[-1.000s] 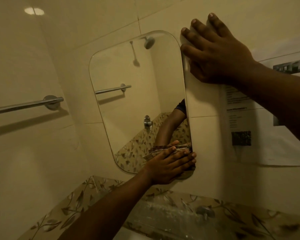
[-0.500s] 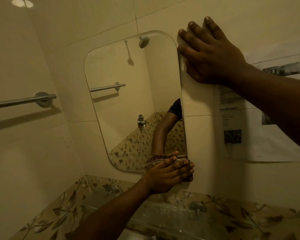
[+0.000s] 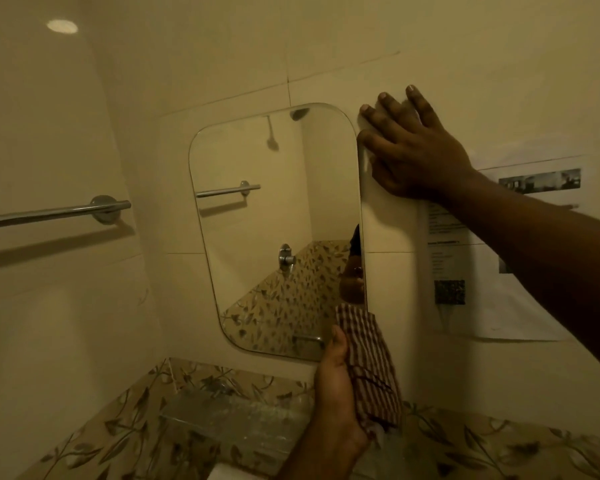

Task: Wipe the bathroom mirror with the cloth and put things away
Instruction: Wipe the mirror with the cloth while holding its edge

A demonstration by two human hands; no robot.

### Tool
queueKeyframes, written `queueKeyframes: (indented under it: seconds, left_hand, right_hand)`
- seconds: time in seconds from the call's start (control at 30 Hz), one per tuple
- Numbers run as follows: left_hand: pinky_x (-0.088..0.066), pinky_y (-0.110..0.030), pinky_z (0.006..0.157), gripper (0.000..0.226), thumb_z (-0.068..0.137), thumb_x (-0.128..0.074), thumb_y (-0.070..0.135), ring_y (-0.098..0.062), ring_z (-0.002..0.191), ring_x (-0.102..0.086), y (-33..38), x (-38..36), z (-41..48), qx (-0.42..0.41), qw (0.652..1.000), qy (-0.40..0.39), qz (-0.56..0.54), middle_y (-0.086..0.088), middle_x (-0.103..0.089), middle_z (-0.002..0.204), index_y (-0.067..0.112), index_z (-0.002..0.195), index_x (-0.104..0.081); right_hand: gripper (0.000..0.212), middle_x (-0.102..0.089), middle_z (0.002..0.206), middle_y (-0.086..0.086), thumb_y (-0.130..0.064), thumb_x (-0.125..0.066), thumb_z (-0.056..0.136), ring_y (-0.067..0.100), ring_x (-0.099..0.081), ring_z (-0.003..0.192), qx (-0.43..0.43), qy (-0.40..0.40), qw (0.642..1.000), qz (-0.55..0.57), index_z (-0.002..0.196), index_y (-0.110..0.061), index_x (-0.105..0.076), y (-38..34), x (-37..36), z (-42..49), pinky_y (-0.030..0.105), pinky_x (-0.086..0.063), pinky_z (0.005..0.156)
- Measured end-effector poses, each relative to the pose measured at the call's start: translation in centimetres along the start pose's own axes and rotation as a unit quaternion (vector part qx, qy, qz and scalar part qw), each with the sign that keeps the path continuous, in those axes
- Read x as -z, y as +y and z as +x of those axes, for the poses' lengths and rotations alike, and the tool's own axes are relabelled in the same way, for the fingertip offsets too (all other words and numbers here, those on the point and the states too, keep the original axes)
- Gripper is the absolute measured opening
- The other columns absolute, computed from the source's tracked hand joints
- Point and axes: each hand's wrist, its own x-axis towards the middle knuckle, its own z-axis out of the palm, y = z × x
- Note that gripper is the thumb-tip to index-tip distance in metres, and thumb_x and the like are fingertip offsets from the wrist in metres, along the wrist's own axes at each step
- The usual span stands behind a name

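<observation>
- Here, the mirror [image 3: 274, 220], a tall pane with rounded corners, hangs on the pale tiled wall [image 3: 326, 46].
- The right hand [image 3: 413, 157] lies flat on the wall at the mirror's upper right corner. Its fingers are straight and spread and grasp nothing, and the lowest finger touches the mirror's edge.
- The left hand [image 3: 336, 382] is at the mirror's lower right corner, grasping the cloth [image 3: 369, 372]. The thumb points up beside the glass; the fingers are hidden behind the fabric.
- The cloth is brown-and-white checked. Its upper end overlaps the mirror's bottom right corner, and the rest hangs down over the wall beside the hand.
- A chrome towel rail [image 3: 49, 213] is fixed to the wall on the left, well apart from the mirror.
- A printed paper sheet [image 3: 499, 306] is stuck on the wall to the right, partly covered by the right forearm.
- Below the mirror runs a leaf-patterned tile band [image 3: 118, 434], with a glass shelf [image 3: 236, 424] in front of it.
- The glass reflects a shower head, a rail, a tap and leafy tiles.
</observation>
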Motion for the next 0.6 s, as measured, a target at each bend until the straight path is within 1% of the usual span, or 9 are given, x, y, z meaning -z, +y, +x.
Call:
queueKeyframes:
  seconds: [0.1,0.17,0.23,0.33,0.4,0.47,0.5,0.57,0.6]
  left_hand:
    - [-0.056,-0.048,0.087,0.059,0.101,-0.054,0.049,-0.038,0.089,-0.078,2.0,0.0,-3.0,0.073,0.988,-0.078,-0.112,-0.024,-0.078,0.112,-0.002,0.117,-0.079]
    - [-0.051,-0.053,0.095,0.057,0.097,-0.057,0.043,-0.040,0.102,-0.073,2.6,-0.2,-5.0,0.089,0.981,-0.089,-0.145,-0.026,-0.075,0.121,-0.004,0.123,-0.075]
    - [-0.047,-0.056,0.100,0.064,0.089,-0.061,0.041,-0.042,0.113,-0.066,2.8,0.1,-6.3,0.081,0.982,-0.093,-0.142,-0.027,-0.071,0.132,-0.004,0.133,-0.069]
    - [-0.050,-0.058,0.098,0.068,0.086,-0.063,0.043,-0.043,0.115,-0.068,2.5,-0.1,-9.0,0.071,0.984,-0.092,-0.132,-0.027,-0.067,0.139,-0.003,0.135,-0.069]
    - [-0.057,-0.055,0.097,0.061,0.088,-0.061,0.045,-0.042,0.104,-0.076,1.9,-0.1,-10.2,0.056,0.984,-0.097,-0.138,-0.024,-0.073,0.129,-0.003,0.121,-0.078]
    - [-0.061,-0.050,0.091,0.057,0.091,-0.058,0.048,-0.038,0.093,-0.080,0.6,0.0,-11.0,0.036,0.983,-0.116,-0.136,-0.021,-0.078,0.117,0.000,0.109,-0.083]
    - [-0.062,-0.049,0.089,0.056,0.091,-0.058,0.049,-0.036,0.093,-0.079,-0.1,0.2,-11.3,0.033,0.985,-0.109,-0.130,-0.019,-0.079,0.114,0.002,0.109,-0.084]
    - [-0.057,-0.050,0.099,0.060,0.093,-0.059,0.051,-0.036,0.103,-0.075,-1.6,-0.2,-12.4,0.043,0.987,-0.108,-0.114,-0.019,-0.076,0.121,0.003,0.122,-0.080]
    - [-0.050,-0.051,0.107,0.063,0.094,-0.059,0.053,-0.037,0.111,-0.070,-2.8,-0.6,-12.9,0.047,0.989,-0.100,-0.102,-0.019,-0.072,0.127,0.004,0.131,-0.075]
  right_hand:
    - [0.056,-0.038,0.165,0.016,-0.049,-0.036,0.103,0.042,-0.018,0.160,-0.011,-0.019,1.000,0.022,0.144,-0.013,-0.047,0.4,0.7,-0.2,0.062,-0.005,0.130]
    - [0.061,-0.038,0.166,0.013,-0.051,-0.044,0.099,0.039,-0.015,0.161,-0.042,-0.029,0.995,0.082,0.147,-0.014,-0.048,0.5,2.2,-0.1,0.060,-0.004,0.131]
    - [0.058,-0.039,0.166,0.012,-0.044,-0.054,0.097,0.038,-0.016,0.162,-0.087,-0.009,0.985,0.147,0.147,-0.014,-0.051,0.4,3.5,0.0,0.060,-0.002,0.131]
    - [0.047,-0.051,0.157,0.018,-0.024,-0.058,0.100,0.041,-0.032,0.156,-0.144,0.064,0.968,0.195,0.143,-0.005,-0.058,0.2,7.0,-1.4,0.069,-0.011,0.127]
    - [0.038,-0.062,0.145,0.019,-0.016,-0.057,0.101,0.035,-0.050,0.145,-0.170,0.136,0.944,0.247,0.136,-0.001,-0.063,-1.5,10.7,-4.0,0.068,-0.023,0.124]
    - [0.033,-0.067,0.133,0.009,-0.020,-0.054,0.102,0.019,-0.058,0.130,-0.225,0.145,0.892,0.363,0.132,-0.008,-0.063,-5.9,15.5,-8.7,0.050,-0.039,0.119]
    - [0.033,-0.066,0.129,-0.002,-0.027,-0.052,0.103,0.009,-0.058,0.124,-0.273,0.105,0.855,0.428,0.132,-0.016,-0.063,-8.5,18.3,-12.1,0.036,-0.045,0.112]
    - [0.027,-0.063,0.124,-0.022,-0.042,-0.050,0.103,-0.005,-0.057,0.119,-0.348,0.010,0.764,0.543,0.126,-0.035,-0.064,-13.3,23.8,-18.9,0.018,-0.046,0.099]
    - [0.025,-0.065,0.125,-0.026,-0.046,-0.051,0.104,-0.006,-0.059,0.121,-0.389,-0.033,0.700,0.598,0.123,-0.040,-0.066,-15.5,25.8,-22.0,0.018,-0.048,0.099]
